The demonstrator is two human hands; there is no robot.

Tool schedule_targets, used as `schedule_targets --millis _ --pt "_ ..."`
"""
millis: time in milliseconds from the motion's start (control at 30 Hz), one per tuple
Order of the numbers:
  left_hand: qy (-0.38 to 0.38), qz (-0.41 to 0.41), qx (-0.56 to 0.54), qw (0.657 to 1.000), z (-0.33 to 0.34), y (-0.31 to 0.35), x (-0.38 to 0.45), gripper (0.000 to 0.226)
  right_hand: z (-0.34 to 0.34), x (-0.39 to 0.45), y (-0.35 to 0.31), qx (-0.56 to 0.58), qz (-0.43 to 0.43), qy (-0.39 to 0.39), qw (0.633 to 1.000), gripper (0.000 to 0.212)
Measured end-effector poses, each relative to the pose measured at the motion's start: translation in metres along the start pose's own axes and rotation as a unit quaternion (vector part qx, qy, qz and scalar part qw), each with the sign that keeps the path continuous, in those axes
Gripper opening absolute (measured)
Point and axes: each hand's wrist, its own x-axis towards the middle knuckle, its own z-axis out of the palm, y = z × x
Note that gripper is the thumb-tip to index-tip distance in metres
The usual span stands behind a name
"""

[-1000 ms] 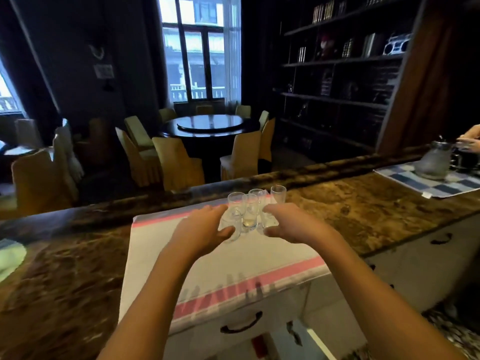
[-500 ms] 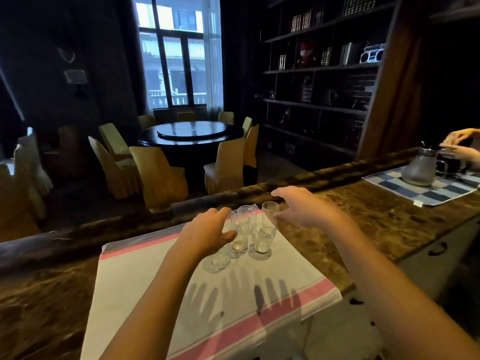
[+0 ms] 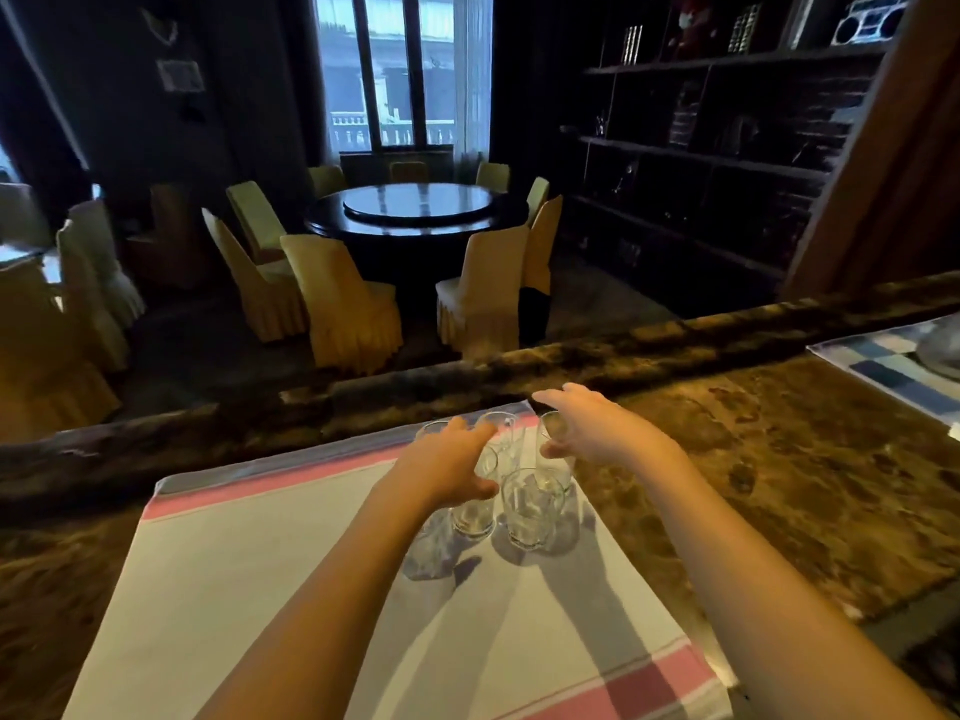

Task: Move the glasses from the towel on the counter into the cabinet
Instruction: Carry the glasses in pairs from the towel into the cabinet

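Several small clear glasses (image 3: 530, 511) stand close together at the far right part of a white towel with pink stripes (image 3: 270, 563) on the brown marble counter (image 3: 779, 485). My left hand (image 3: 447, 465) arches over the left side of the cluster with fingers apart, covering one glass (image 3: 428, 553) with the forearm. My right hand (image 3: 597, 428) is spread at the right side, thumb and fingers on either side of the rim of the far right glass (image 3: 551, 426). I cannot tell whether either hand touches glass. No cabinet is in view.
A raised dark ledge (image 3: 363, 402) runs along the counter's far edge. A blue checked cloth (image 3: 883, 366) with a glass jug (image 3: 940, 350) lies at the far right. Beyond the counter are a round table (image 3: 415, 205) and covered chairs.
The view has moved closer and left, so the glasses look larger. Both hands have shifted forward over the cluster and spread wider. The other person's hands at the right have left the view.
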Motion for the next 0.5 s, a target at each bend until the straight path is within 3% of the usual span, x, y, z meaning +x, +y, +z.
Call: schedule_targets --millis 500 --pt "-0.042 0.061 0.024 0.997 0.009 0.004 0.030 0.050 0.031 0.043 0.009 -0.038 0.026 -0.021 0.999 0.060"
